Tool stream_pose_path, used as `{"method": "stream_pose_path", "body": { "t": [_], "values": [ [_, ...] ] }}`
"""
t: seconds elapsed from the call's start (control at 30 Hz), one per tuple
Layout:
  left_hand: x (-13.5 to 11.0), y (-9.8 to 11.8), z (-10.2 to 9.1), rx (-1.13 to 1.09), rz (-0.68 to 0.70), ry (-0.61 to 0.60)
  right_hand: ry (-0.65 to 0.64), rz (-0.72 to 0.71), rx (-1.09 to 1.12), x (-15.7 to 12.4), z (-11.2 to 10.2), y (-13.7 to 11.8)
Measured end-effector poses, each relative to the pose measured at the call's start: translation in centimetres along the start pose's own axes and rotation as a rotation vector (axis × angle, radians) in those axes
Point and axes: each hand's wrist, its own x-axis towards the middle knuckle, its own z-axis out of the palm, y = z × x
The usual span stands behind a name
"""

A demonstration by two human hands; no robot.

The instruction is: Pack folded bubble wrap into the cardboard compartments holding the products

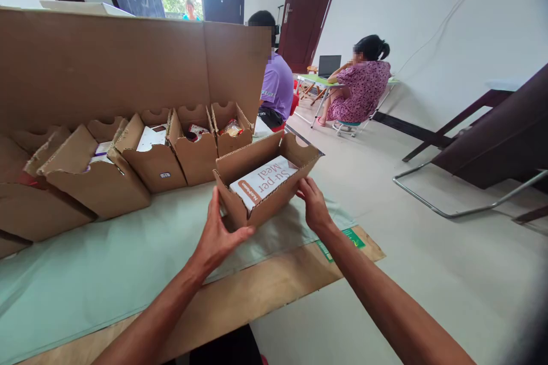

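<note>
Reaching over a brown board (274, 274) and a pale green cloth (128, 245), the left hand (220, 242) and right hand (314, 202) hold an open bin (274, 203) at the cloth's right end. The left wraps the near left corner, fingers on the end wall, thumb spread low; the right presses bent fingers to the near long wall, though I cannot tell how its thumb grips. The cardboard looks light, fairly stiff and not slippery, but its cut rims would likely buckle if squeezed, so low on opposite walls seems the best hold. Inside lies a white packet (263, 182), probably able to slide if the bin tips; it reads "Su-per Meal", with smaller lettering on an orange patch that I cannot make out. A green label (353, 238) at the board's right corner is likewise unclear. Farther left stands a row of bins (194, 157), one bearing a tiny label (165, 175), too small to read. Behind rises a cardboard sheet (107, 63); beyond sit a person in purple (278, 88) and, farther right, another in a patterned outfit (359, 88) near a laptop (329, 65).
</note>
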Motion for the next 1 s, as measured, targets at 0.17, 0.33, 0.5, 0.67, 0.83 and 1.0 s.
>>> {"method": "stream_pose_path", "body": {
  "t": [0.17,0.33,0.5,0.67,0.83,1.0],
  "values": [
    [-2.2,1.2,-6.7,0.038,-0.066,-0.005,-0.079,-0.074,0.126,-5.4,2.4,-0.8],
    [-1.0,5.4,-9.4,0.152,-0.075,0.001,-0.121,-0.046,0.150,-7.5,4.0,-1.3],
    [0.0,8.0,-8.5,0.286,0.112,-0.116,0.123,-0.038,0.131,-10.1,2.9,-0.6],
    [-1.7,5.7,-12.4,0.217,0.025,-0.174,0.019,-0.078,0.216,-12.9,4.9,-0.2],
    [-3.6,4.1,-15.2,0.237,0.024,-0.089,-0.071,-0.134,0.173,-13.1,6.8,-0.5],
    [-4.7,4.5,-14.8,0.214,-0.040,-0.029,-0.118,-0.159,0.038,-13.1,6.1,-1.6]
  ]
}}
